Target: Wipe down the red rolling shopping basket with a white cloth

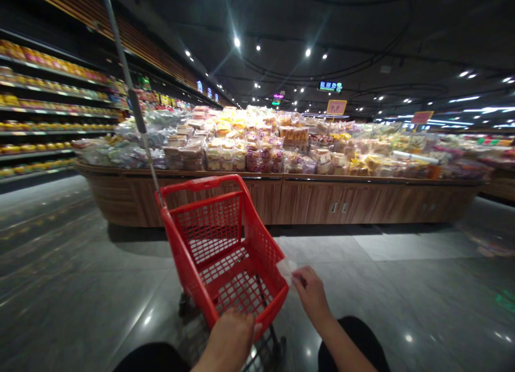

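Observation:
A red plastic shopping cart (219,197) with a lattice basket stands in front of me, nothing lying in its basket. My left hand (234,334) is wrapped over the near rim of the cart, its fingertips partly hidden. To the right, my right hand (310,292) pinches a thin, crumpled white tissue (286,269) between thumb and fingers. The tissue is at the cart's right side, near the rim; whether it touches the plastic I cannot tell. A grey metal pole (134,106) rises from the cart's far left corner.
Beyond the cart runs a long wooden display counter (322,200) heaped with packaged foods (263,146). Shelves of jars and packets (44,103) line the left side. A price sign (337,107) stands above the heap. Grey floor tiles (120,286) surround the cart.

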A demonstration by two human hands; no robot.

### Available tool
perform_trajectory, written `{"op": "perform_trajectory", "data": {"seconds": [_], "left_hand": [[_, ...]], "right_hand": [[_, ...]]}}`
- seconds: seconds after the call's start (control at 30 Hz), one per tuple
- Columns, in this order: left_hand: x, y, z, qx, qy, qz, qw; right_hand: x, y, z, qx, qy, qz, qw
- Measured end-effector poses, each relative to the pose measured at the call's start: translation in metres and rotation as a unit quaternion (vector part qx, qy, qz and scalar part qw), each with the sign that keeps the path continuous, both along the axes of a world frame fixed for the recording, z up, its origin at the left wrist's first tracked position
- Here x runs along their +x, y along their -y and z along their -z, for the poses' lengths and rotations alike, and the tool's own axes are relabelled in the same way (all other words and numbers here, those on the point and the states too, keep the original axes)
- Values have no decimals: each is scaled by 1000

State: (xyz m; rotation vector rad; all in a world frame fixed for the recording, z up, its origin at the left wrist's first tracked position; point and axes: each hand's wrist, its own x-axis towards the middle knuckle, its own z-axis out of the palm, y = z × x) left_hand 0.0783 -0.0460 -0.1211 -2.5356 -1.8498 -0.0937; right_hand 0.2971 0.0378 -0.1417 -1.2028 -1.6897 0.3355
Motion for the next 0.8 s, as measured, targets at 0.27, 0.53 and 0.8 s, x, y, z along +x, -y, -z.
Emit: {"op": "perform_trajectory", "data": {"seconds": [0.27,0.53,0.8], "left_hand": [[-11,1,-1,-7,-23,22,999],[-27,9,-5,-21,-39,52,998],[-43,7,-4,-28,-6,58,998]], "right_hand": [[-14,-22,-3,5,5,28,1000],[-13,8,8,-19,22,-28,999],[-14,-32,-11,-25,-58,15,998]]}}
